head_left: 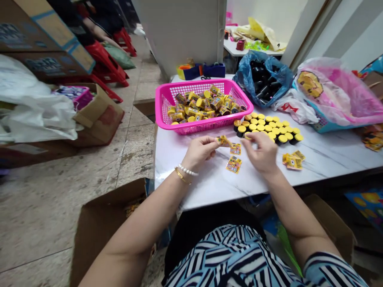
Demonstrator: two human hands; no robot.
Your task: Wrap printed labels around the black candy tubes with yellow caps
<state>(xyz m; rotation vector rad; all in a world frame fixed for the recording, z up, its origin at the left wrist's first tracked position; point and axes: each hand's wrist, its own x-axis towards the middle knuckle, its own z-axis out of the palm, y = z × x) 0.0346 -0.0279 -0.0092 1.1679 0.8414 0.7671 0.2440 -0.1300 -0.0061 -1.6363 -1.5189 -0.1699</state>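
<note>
My left hand [201, 152] pinches a small yellow printed label [224, 140] above the table. My right hand [262, 151] is closed, its fingertips at a small black jar with a yellow lid [248, 136]; the fingers partly hide it. Two flat printed labels, an upper one [235, 148] and a lower one [233, 164], lie between my hands. Just beyond my right hand stand rows of black jars with yellow lids [268, 126]. A small pile of labels [293, 160] lies to its right. Behind my left hand, a pink basket [206, 126] holds many label-wrapped jars [206, 104].
A blue plastic bag [239, 75] of black items stands at the back, near a plastic-lined basket [332, 123]. A tape dispenser [191, 71] sits behind the pink basket. Cardboard boxes [98, 223] flank my legs; red stools [104, 63] and a seated person are at left.
</note>
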